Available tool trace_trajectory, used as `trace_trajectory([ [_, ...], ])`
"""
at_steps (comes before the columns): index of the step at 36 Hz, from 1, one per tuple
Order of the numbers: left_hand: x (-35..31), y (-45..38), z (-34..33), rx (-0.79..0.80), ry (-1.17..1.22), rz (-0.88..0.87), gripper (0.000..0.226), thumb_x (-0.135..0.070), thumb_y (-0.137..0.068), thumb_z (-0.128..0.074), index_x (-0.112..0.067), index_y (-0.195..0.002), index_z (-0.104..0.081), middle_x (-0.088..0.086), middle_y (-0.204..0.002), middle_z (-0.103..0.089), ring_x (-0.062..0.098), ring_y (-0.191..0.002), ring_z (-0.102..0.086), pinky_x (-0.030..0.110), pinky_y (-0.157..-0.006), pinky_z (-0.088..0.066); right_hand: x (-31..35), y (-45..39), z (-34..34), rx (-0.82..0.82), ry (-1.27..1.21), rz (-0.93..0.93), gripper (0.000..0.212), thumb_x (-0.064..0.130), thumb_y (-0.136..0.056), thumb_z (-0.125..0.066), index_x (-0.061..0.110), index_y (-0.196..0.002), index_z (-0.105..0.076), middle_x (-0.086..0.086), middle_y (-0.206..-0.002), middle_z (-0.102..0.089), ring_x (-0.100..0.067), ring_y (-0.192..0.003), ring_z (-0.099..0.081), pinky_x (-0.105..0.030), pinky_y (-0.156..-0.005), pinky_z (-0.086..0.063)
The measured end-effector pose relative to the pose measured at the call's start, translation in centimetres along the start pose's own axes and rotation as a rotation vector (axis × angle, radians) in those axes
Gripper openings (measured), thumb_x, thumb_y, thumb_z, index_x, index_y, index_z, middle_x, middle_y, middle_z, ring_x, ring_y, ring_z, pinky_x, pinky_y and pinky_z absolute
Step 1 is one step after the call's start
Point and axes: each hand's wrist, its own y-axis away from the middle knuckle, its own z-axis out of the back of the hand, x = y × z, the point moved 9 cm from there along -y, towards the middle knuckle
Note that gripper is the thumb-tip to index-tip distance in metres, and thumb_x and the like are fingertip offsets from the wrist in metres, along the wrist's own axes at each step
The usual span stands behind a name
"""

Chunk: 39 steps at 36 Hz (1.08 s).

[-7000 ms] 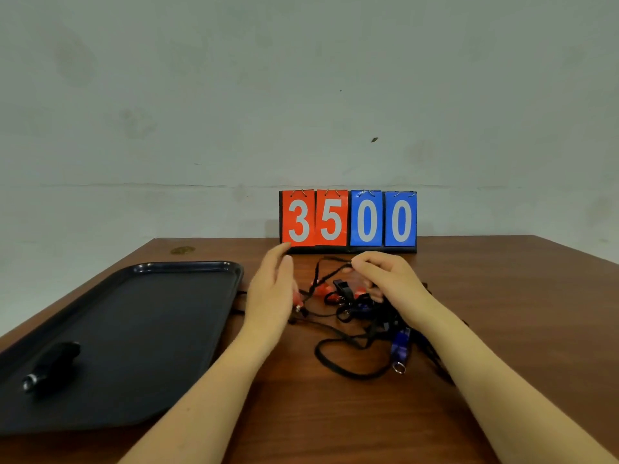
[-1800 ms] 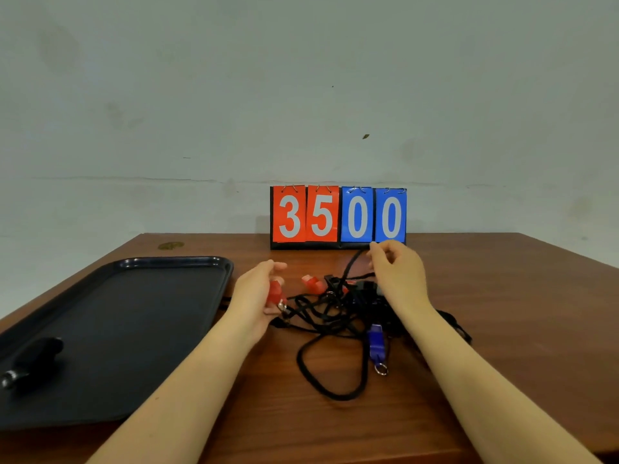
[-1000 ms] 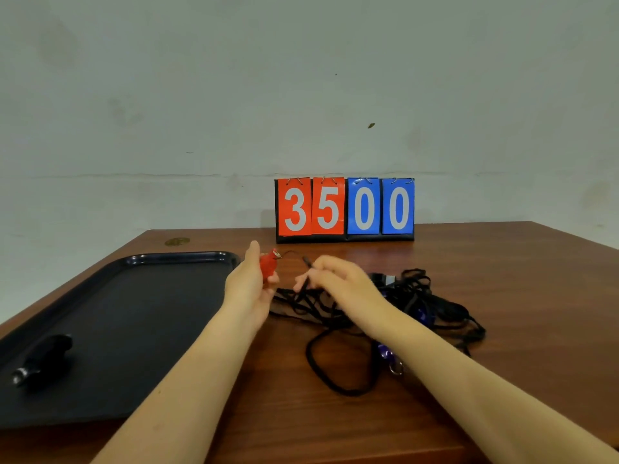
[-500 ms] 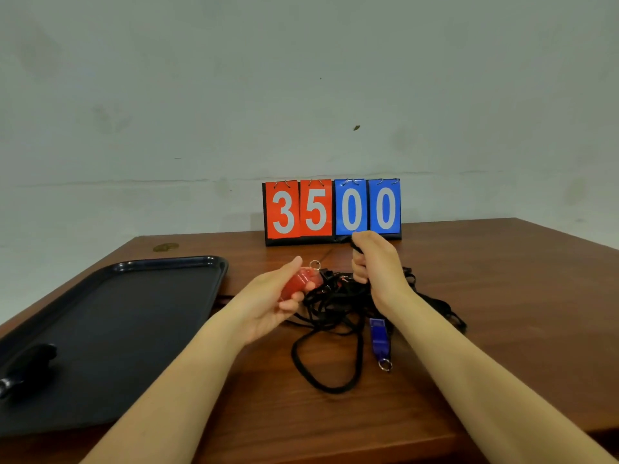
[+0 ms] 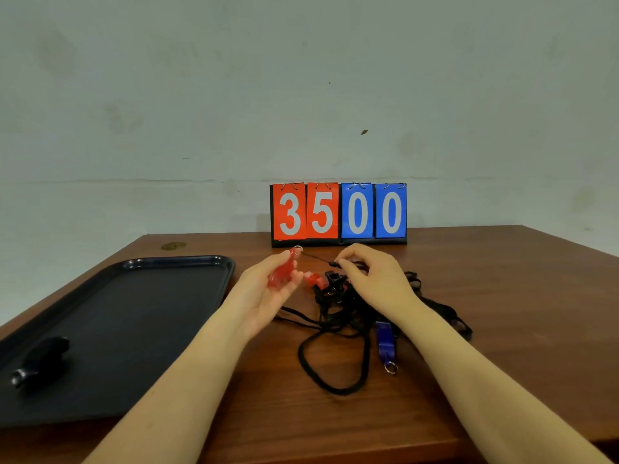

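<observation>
Black tray [image 5: 134, 313] at left, scoreboard [image 5: 338, 212] behind, tangled black lanyards [image 5: 338, 308] and a blue whistle [image 5: 385, 339] beneath the right hand [image 5: 371, 279]. Half a second ago it fisted the cords; now it pinches one thin cord [image 5: 316, 257]. The left hand [image 5: 268, 293] pinches a red whistle [image 5: 283, 272] above the table [image 5: 502, 296], long axis upright, ring end topmost

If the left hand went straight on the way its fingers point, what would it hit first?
Probably the scoreboard, at its red cards: the left hand, gripping a red whistle, points toward it over bare table. Depth is unclear.
</observation>
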Motion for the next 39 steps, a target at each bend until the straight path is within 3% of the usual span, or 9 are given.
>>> trace_trajectory([
  [4, -0.2, -0.4, 0.0, 0.016, -0.152, -0.053, 0.023, -0.017, -0.091, -0.060, -0.010, -0.111, -0.067, 0.005, -0.098, -0.066, 0.015, -0.087, -0.059, 0.028, -0.075, -0.050, 0.2, 0.1, -0.5, 0.014, 0.128, 0.033, 0.017, 0.027, -0.097, -0.052, 0.027, -0.108, -0.065, 0.016, -0.100, -0.064, -0.002, -0.097, -0.059, -0.020, -0.087, -0.047],
  [8, -0.6, -0.7, 0.3, 0.011, -0.102, -0.086, 0.027, -0.013, -0.093, -0.056, -0.012, -0.119, -0.063, 0.006, -0.107, -0.066, 0.018, -0.101, -0.060, 0.032, -0.093, -0.047, 0.3, 0.0, -0.3, -0.003, 0.103, 0.051, 0.016, 0.030, -0.097, -0.052, 0.028, -0.107, -0.064, 0.018, -0.096, -0.063, -0.001, -0.094, -0.059, -0.019, -0.086, -0.048],
  [15, -0.9, -0.8, 1.0, -0.021, 0.154, -0.081, 0.014, -0.012, -0.093, -0.059, -0.007, -0.105, -0.064, 0.011, -0.092, -0.068, 0.020, -0.090, -0.066, 0.031, -0.077, -0.054, 1.9, 0.8, -2.2, 0.135, 0.103, 0.152, 0.023, 0.037, -0.094, -0.053, 0.031, -0.114, -0.061, 0.018, -0.102, -0.062, 0.001, -0.096, -0.056, -0.013, -0.083, -0.043],
  [21, -1.0, -0.7, 0.7, -0.037, 0.205, -0.094, 0.014, -0.007, -0.093, -0.057, -0.003, -0.106, -0.061, 0.016, -0.102, -0.064, 0.023, -0.096, -0.067, 0.031, -0.071, -0.060, 1.8, 0.7, -2.4, 0.108, 0.104, 0.163, 0.023, 0.025, -0.100, -0.045, 0.026, -0.115, -0.064, 0.015, -0.098, -0.064, 0.001, -0.093, -0.058, -0.011, -0.081, -0.043],
  [27, -0.9, -0.7, 0.8, -0.021, 0.105, -0.099, 0.026, -0.014, -0.090, -0.062, -0.007, -0.116, -0.064, 0.009, -0.096, -0.070, 0.018, -0.094, -0.067, 0.031, -0.079, -0.056, 1.5, 0.7, -2.4, 0.093, 0.150, 0.151, 0.021, 0.025, -0.100, -0.045, 0.025, -0.101, -0.065, 0.012, -0.088, -0.066, -0.002, -0.085, -0.059, -0.020, -0.077, -0.048],
  [31, -0.6, -0.8, 0.7, 0.008, 0.176, -0.084, 0.023, -0.010, -0.088, -0.063, -0.007, -0.111, -0.064, 0.009, -0.087, -0.073, 0.017, -0.083, -0.072, 0.029, -0.072, -0.060, 1.6, 0.8, -2.6, 0.104, 0.154, 0.143, 0.021, 0.024, -0.101, -0.044, 0.024, -0.098, -0.064, 0.016, -0.082, -0.063, 0.001, -0.081, -0.058, -0.010, -0.070, -0.041],
  [34, -0.6, -0.9, 0.6, 0.046, 0.198, -0.089, 0.019, -0.007, -0.089, -0.061, -0.004, -0.108, -0.064, 0.014, -0.093, -0.074, 0.020, -0.088, -0.073, 0.030, -0.077, -0.060, 2.2, 1.0, -2.8, 0.126, 0.153, 0.169, 0.020, 0.024, -0.101, -0.044, 0.023, -0.095, -0.064, 0.020, -0.076, -0.058, 0.004, -0.077, -0.056, -0.008, -0.068, -0.040],
  [39, -0.4, -1.2, 0.9, 0.037, 0.061, -0.115, 0.015, -0.013, -0.090, -0.062, -0.011, -0.105, -0.066, 0.006, -0.096, -0.075, 0.015, -0.091, -0.072, 0.028, -0.081, -0.053, 3.1, 1.4, -3.7, 0.191, 0.177, 0.211, 0.022, 0.025, -0.101, -0.043, 0.023, -0.092, -0.063, 0.009, -0.083, -0.065, -0.004, -0.079, -0.058, -0.015, -0.071, -0.043],
])
